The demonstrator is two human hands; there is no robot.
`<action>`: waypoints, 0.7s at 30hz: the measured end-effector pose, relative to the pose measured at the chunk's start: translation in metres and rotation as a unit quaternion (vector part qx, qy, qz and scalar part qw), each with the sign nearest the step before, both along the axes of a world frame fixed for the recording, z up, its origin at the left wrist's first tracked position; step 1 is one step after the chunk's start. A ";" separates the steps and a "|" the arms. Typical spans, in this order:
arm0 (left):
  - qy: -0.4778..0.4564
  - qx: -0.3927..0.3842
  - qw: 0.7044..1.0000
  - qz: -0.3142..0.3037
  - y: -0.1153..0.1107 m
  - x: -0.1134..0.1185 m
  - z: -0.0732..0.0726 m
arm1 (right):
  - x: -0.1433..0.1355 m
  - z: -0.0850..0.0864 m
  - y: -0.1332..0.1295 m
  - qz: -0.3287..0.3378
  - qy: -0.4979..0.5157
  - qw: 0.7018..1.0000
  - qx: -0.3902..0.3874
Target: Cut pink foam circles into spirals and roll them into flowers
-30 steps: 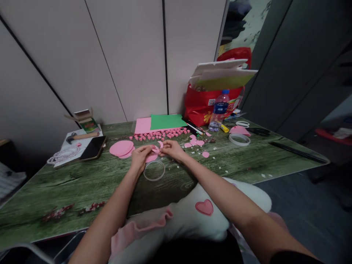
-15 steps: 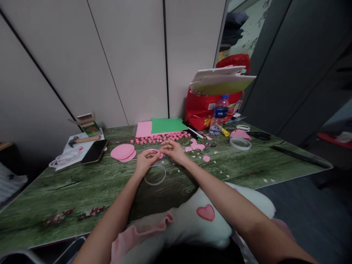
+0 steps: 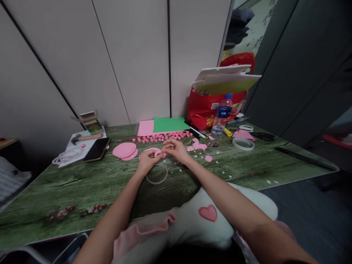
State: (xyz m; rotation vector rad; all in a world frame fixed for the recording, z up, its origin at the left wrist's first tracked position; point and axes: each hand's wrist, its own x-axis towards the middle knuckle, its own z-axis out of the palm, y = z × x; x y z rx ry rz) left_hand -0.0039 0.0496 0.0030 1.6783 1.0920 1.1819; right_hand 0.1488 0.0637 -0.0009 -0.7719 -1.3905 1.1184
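My left hand (image 3: 147,160) pinches a small pink paper piece (image 3: 158,154) between thumb and fingers. Close on its right, my right hand (image 3: 176,149) has its fingers curled near the piece's edge; whether it grips anything is too small to tell. A pink paper circle lies partly hidden behind my left hand. Just below the hands a clear tape ring (image 3: 157,182) rests on the table. Larger pink circles (image 3: 124,150) overlap to the left. Behind the hands runs a row of small pink folded pieces (image 3: 154,139), and small pink discs (image 3: 202,146) lie to the right.
Green sheet (image 3: 170,125) and red bag (image 3: 200,110) stand at the back, beside a water bottle (image 3: 222,115). A white tape roll (image 3: 243,144) and black scissors (image 3: 263,136) are right. Phone (image 3: 96,149), hammer (image 3: 87,137) and beads (image 3: 65,156) are left.
The view has shifted slightly, so the table items appear a little further right. The small pink piece now shows more between my hands, and my left fingers have shifted around it.
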 end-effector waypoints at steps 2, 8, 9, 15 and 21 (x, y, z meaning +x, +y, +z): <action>-0.017 -0.011 1.000 -0.007 -0.002 0.000 0.003 | 0.002 0.001 0.000 -0.004 -0.004 1.000 0.004; -0.050 -0.046 0.998 -0.019 -0.002 0.001 0.004 | -0.002 0.005 -0.005 0.011 -0.008 1.000 0.012; -0.053 -0.050 0.997 -0.022 -0.002 0.001 0.003 | -0.003 0.006 -0.006 0.010 -0.012 1.000 0.016; -0.091 -0.048 0.995 -0.003 0.000 0.001 0.000 | -0.005 0.008 -0.006 -0.053 -0.009 0.998 0.037; -0.248 -0.056 0.966 0.050 0.004 -0.001 0.003 | -0.012 0.001 -0.006 0.010 0.005 0.997 -0.080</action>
